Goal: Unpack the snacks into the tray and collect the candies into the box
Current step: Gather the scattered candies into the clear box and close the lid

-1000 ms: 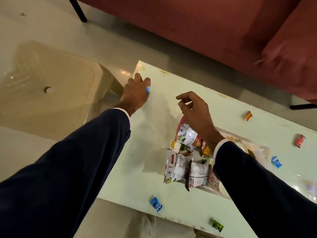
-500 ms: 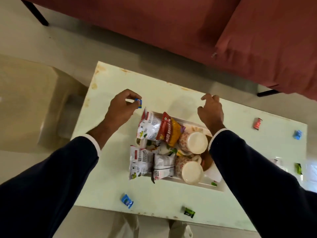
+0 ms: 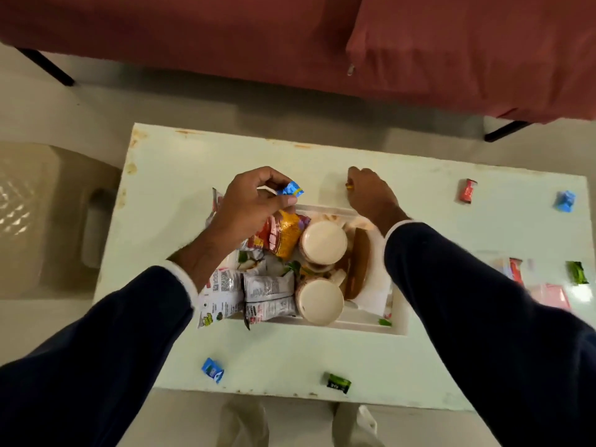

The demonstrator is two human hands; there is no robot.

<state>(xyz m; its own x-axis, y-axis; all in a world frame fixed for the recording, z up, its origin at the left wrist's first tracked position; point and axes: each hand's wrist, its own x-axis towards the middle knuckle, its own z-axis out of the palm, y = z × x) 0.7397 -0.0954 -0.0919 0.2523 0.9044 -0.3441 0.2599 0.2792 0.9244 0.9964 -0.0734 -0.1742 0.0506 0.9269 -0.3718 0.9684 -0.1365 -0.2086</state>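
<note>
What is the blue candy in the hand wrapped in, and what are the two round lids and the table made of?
Blue candy: looks like thin shiny plastic film, crinkled with a twisted end. Round lids and: probably smooth matte plastic, plain cream, no shine. Table: seems painted metal, since the pale green top has rusty brown spots along its edges, though painted wood is possible.

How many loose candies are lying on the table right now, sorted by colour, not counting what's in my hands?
Blue: 2
Green: 2
Red: 1
Total: 5 loose on the table
</note>
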